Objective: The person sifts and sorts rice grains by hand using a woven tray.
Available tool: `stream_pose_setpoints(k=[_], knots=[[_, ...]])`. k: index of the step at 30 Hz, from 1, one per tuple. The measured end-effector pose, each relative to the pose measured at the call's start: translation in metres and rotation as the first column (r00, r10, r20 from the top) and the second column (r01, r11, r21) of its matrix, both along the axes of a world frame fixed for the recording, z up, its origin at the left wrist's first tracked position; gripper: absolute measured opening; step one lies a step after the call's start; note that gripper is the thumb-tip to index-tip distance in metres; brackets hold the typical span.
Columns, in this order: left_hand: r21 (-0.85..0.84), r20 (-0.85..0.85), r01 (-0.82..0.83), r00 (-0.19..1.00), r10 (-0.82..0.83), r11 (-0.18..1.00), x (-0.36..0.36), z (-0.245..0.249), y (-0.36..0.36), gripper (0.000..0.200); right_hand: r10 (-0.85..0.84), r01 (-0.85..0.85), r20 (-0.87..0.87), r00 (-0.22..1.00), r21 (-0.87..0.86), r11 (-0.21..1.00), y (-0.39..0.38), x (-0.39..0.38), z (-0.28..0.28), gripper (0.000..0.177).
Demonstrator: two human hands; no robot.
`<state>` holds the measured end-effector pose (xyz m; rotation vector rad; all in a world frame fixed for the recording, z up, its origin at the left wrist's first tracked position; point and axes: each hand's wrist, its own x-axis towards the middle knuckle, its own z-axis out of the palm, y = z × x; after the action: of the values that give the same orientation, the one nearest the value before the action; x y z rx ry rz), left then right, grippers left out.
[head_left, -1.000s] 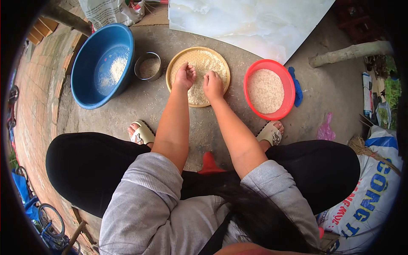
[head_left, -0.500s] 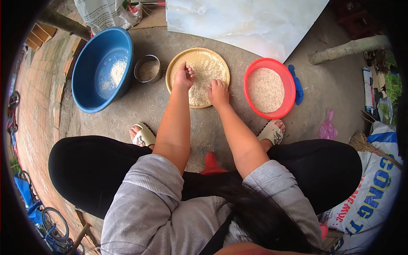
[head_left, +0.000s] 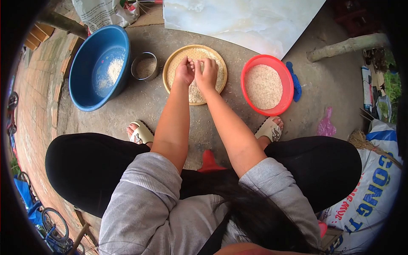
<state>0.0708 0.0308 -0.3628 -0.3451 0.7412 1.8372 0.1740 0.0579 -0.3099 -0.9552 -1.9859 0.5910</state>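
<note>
While the left hand (head_left: 185, 73) and right hand (head_left: 205, 73) curl over rice grains (head_left: 196, 94) in the round woven tray (head_left: 165, 76), I can't tell if they hold any, but the grains look light, hard and easiest to pinch from above

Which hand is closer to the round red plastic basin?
Right. The right hand is over the round tan woven tray, toward the red basin; the left hand is over the tray too, but farther away.
</note>
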Motion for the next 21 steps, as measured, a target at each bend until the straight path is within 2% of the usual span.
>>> stream_pose_setpoints(k=[1,2,3,4,5,6,7,8,9,10,11,12,13,14,16,17,18,20,21], knots=[[0.023,-0.06,0.02,0.998,-0.019,1.0,-0.005,0.001,-0.002,0.027,-0.073,-0.048,-0.196,0.978,-0.553,0.832,0.003,0.0,-0.019,0.033],[0.044,-0.12,0.042,0.992,-0.037,0.998,-0.008,0.003,-0.002,0.028,-0.135,-0.053,-0.147,0.98,-0.844,0.533,0.014,0.009,-0.043,0.05],[-0.038,-0.203,0.035,0.978,-0.042,0.999,-0.004,0.016,0.001,0.029,-0.321,-0.2,-0.251,0.914,-0.963,0.183,0.02,0.021,-0.045,0.057],[-0.039,-0.203,0.036,0.978,-0.043,0.999,0.002,0.028,0.005,0.029,-0.519,-0.393,-0.261,0.814,-0.905,-0.162,0.023,0.032,-0.048,0.065],[-0.135,-0.366,0.119,0.916,-0.161,0.984,0.01,0.04,0.008,0.029,-0.558,-0.475,-0.309,0.77,-0.862,-0.179,0.025,0.041,-0.052,0.069],[-0.243,-0.505,0.185,0.814,-0.286,0.952,0.018,0.053,0.012,0.029,-0.562,-0.478,-0.31,0.767,-0.86,-0.178,0.025,0.041,-0.051,0.069],[-0.3,-0.578,0.24,0.724,-0.376,0.923,0.027,0.06,0.017,0.032,-0.573,-0.508,-0.328,0.751,-0.841,-0.184,0.025,0.04,-0.05,0.067],[-0.396,-0.617,0.377,0.566,-0.547,0.837,0.03,0.066,0.023,0.031,-0.584,-0.536,-0.345,0.735,-0.823,-0.188,0.025,0.041,-0.049,0.066],[-0.492,-0.669,0.446,0.356,-0.653,0.747,0.036,0.068,0.028,0.03,-0.634,-0.586,-0.382,0.673,-0.799,-0.14,0.025,0.037,-0.045,0.057],[-0.592,-0.683,0.481,0.128,-0.719,0.647,0.041,0.071,0.033,0.031,-0.632,-0.582,-0.381,0.675,-0.801,-0.139,0.026,0.035,-0.04,0.057],[-0.59,-0.682,0.482,0.132,-0.719,0.648,0.043,0.074,0.037,0.031,-0.684,-0.639,-0.417,0.598,-0.764,-0.093,0.027,0.034,-0.035,0.051],[-0.693,-0.67,0.445,-0.105,-0.735,0.568,0.042,0.077,0.04,0.03,-0.733,-0.69,-0.447,0.514,-0.722,-0.043,0.027,0.033,-0.035,0.046],[-0.784,-0.612,0.377,-0.338,-0.715,0.493,0.041,0.08,0.044,0.031,-0.784,-0.666,-0.41,0.466,-0.746,-0.005,0.024,0.032,-0.025,0.035],[-0.785,-0.611,0.377,-0.342,-0.714,0.491,0.035,0.084,0.046,0.031,-0.786,-0.668,-0.411,0.462,-0.745,-0.004,0.027,0.033,-0.036,0.035],[-0.786,-0.609,0.217,-0.431,-0.666,0.579,0.018,0.088,0.045,0.029,-0.696,-0.714,-0.477,0.537,-0.697,-0.073,0.037,0.038,-0.068,0.031],[-0.788,-0.598,0.149,-0.419,-0.683,0.598,0.01,0.091,0.044,0.029,-0.68,-0.677,-0.459,0.572,-0.732,-0.075,0.039,0.04,-0.073,0.031],[-0.812,-0.549,0.071,-0.427,-0.718,0.579,-0.001,0.091,0.043,0.029,-0.679,-0.676,-0.458,0.574,-0.733,-0.077,0.038,0.042,-0.074,0.031],[-0.876,-0.436,-0.031,-0.378,-0.817,0.481,-0.017,0.083,0.039,0.026,-0.518,-0.521,-0.413,0.749,-0.851,-0.075,0.037,0.044,-0.075,0.028],[-0.877,-0.435,-0.029,-0.379,-0.817,0.48,-0.02,0.075,0.032,0.026,-0.519,-0.52,-0.412,0.749,-0.851,-0.075,0.036,0.045,-0.073,0.028]])
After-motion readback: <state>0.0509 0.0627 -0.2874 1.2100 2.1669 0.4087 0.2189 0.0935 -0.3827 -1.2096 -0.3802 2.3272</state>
